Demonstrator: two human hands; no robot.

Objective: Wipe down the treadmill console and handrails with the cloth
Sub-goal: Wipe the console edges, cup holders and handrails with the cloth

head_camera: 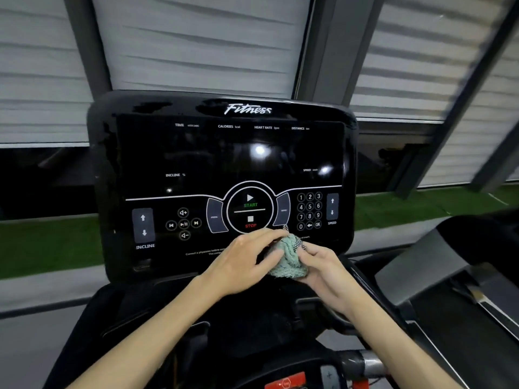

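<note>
A red tag (286,382) and a handrail (363,360) sit nearest, at the bottom edge. Farther in, both forearms reach toward the console (224,153). The left hand (244,265) and right hand (323,273) meet around a bunched pale green cloth (289,261). The left fingers (266,235) curl over its top and the right fingers grasp it from the right side. The cloth is held at the console's lower part, just below the STOP button (250,221).

Your left hand (238,263) hides part of the cloth (290,261) and the blurred small print (200,253). The red label (285,382) is cropped below.
</note>
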